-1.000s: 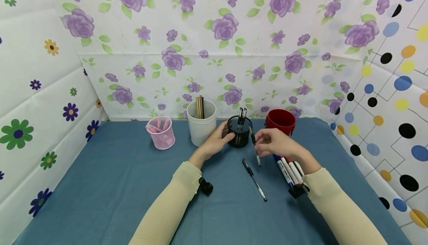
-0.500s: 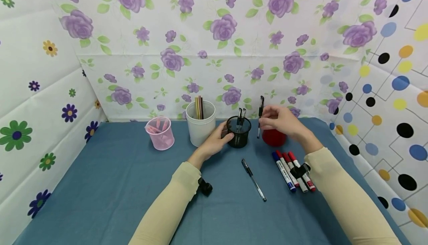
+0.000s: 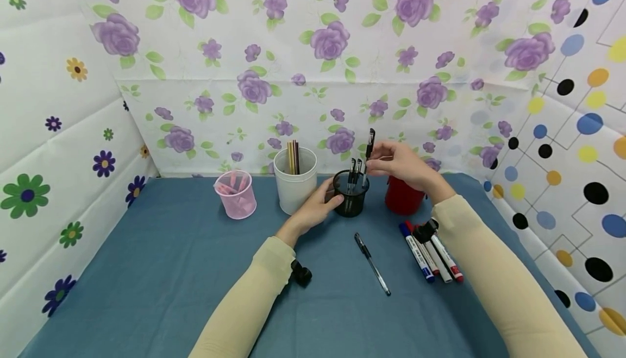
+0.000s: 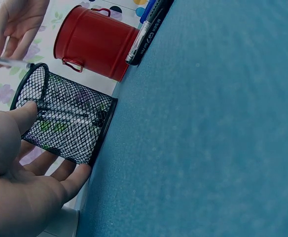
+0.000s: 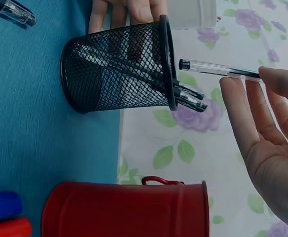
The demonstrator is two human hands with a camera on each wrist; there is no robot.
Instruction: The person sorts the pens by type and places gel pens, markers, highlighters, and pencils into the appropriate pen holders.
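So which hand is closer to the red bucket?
Right. The right hand, pinching a pen, is close to the red bucket, above its rim height. The left hand is farther off, holding the black mesh cup on the side away from the bucket.

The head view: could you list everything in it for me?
Mesh pen holder: one, black, table centre
Held pen: one, black and clear, above its mouth
Pens inside: two, black and clear
Loose pen: one, black and clear, in front
Bucket: one, red, right
Markers: four, white-barrelled, before bucket
Tall cup: one, white, left
Pencils: several, mixed, in it
Small cup: one, pink, far left
Sticks: several, pink, in it
Tablecloth: one, blue, underneath
Patterned cloths: three, white-based, back and sides
Wrist cameras: two, black, at cuffs
Sleeves: two, cream
Left hand: one, gripping holder
Right hand: one, pinching pen
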